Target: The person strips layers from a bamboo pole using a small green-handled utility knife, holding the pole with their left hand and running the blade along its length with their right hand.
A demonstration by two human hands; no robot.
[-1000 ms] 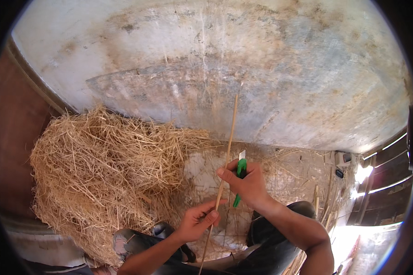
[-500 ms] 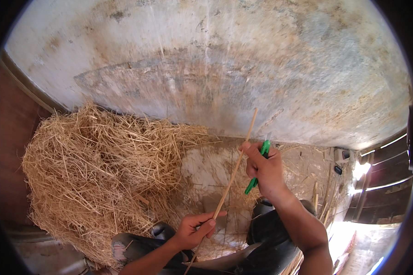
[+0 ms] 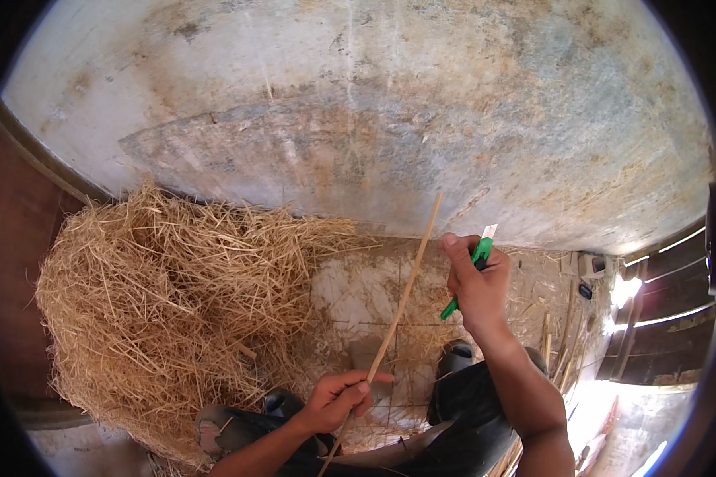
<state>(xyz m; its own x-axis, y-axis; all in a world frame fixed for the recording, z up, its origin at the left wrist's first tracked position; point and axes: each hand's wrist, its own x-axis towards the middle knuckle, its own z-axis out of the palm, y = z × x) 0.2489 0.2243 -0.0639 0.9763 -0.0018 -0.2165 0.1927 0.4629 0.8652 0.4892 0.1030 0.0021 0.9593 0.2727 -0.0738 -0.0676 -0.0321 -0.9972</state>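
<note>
A long, thin wooden or bamboo strip (image 3: pixel 404 294) slants up and away from my lap toward the wall. My left hand (image 3: pixel 338 403) pinches it low down, with the index finger stretched out past it. To the right of the strip's upper half, my right hand (image 3: pixel 480 286) is closed around a green utility knife (image 3: pixel 482 253). Its pale blade points up and away. The right thumb is raised near the strip, with a small gap between them. The strip's lower end runs down between my legs.
A big heap of straw (image 3: pixel 175 318) fills the left side. Ahead rises a stained, pale wall (image 3: pixel 358 119). Straw bits litter the tiled floor (image 3: pixel 358 290). Several thin strips (image 3: pixel 565 342) lie at the right, near a small dark object (image 3: pixel 585 292). Dark slats (image 3: pixel 668 310) let in bright light.
My right hand with the utility knife has moved right, away from the strip, and its thumb has come off it. The left hand and the strip have barely moved.
</note>
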